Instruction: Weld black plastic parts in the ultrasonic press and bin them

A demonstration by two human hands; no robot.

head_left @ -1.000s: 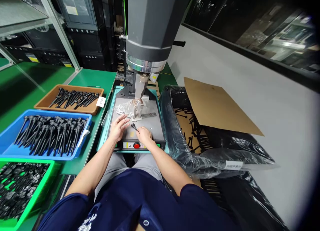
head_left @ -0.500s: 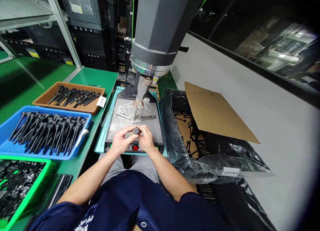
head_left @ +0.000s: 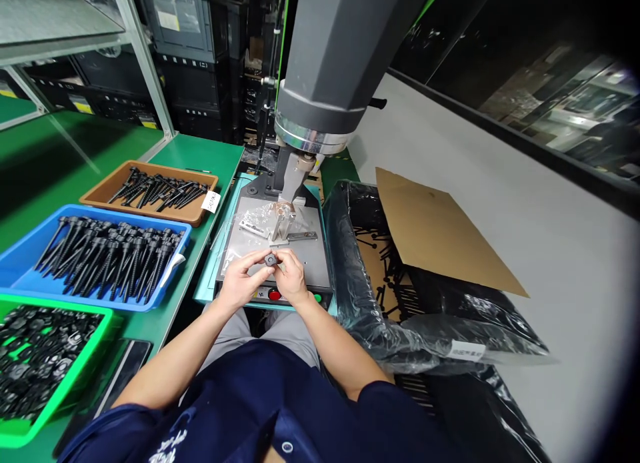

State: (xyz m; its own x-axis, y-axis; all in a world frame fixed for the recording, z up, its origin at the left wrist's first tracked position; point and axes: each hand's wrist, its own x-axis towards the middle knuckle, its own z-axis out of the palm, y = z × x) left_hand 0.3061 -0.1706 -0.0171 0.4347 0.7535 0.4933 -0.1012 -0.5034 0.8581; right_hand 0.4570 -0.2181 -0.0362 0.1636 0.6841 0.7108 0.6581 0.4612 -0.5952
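Note:
Between my two hands is a small black part with a round head (head_left: pixel 271 259), its head facing up at me; the rest of it is hidden. My left hand (head_left: pixel 243 279) pinches it from the left with thumb and fingers. From the other side the fingers of my right hand (head_left: pixel 292 276) close on it. Both hands are over the near edge of the machine's grey base plate (head_left: pixel 313 266). Just beyond them stands a metal fixture (head_left: pixel 283 223), with the pointed tool (head_left: pixel 295 176) of the large grey press head (head_left: pixel 330 63) above it.
On the left bench, a brown tray (head_left: pixel 193 216) and a blue tray (head_left: pixel 20 259) hold black threaded rods with heads; a green bin (head_left: pixel 107 323) holds small black parts. At right stands a plastic-lined box (head_left: pixel 350 276) with cardboard (head_left: pixel 445 229). A red button (head_left: pixel 275 294) sits at the base's front.
The view has shifted slightly, so the bench and machine appear a little further right. Both hands keep hold of the black part, which has turned slightly.

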